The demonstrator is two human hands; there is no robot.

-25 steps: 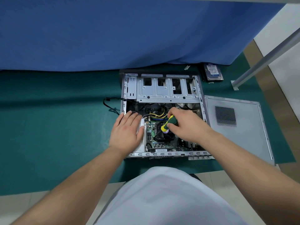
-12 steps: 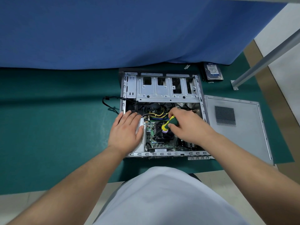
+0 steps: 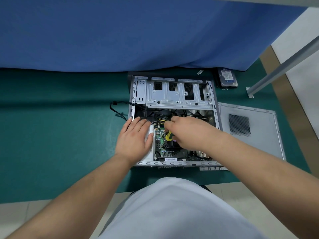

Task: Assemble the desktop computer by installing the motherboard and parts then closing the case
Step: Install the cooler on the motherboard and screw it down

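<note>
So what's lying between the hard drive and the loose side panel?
Head view: only bare green mat between hard drive and side panel.

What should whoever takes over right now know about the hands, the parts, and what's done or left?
Left hand: flat, fingers straight, pressing on the case at its left side.
Right hand: grips the screwdriver over the motherboard; its tip is hidden.
Parts: motherboard lies inside the open case. Side panel lies on the mat right of the case. Hard drive sits on the mat behind the case, not in it.
Done: motherboard placed in the case.
Left: finish the screws (how many are in, I cannot tell), fit the hard drive, close the case with the side panel.
</note>
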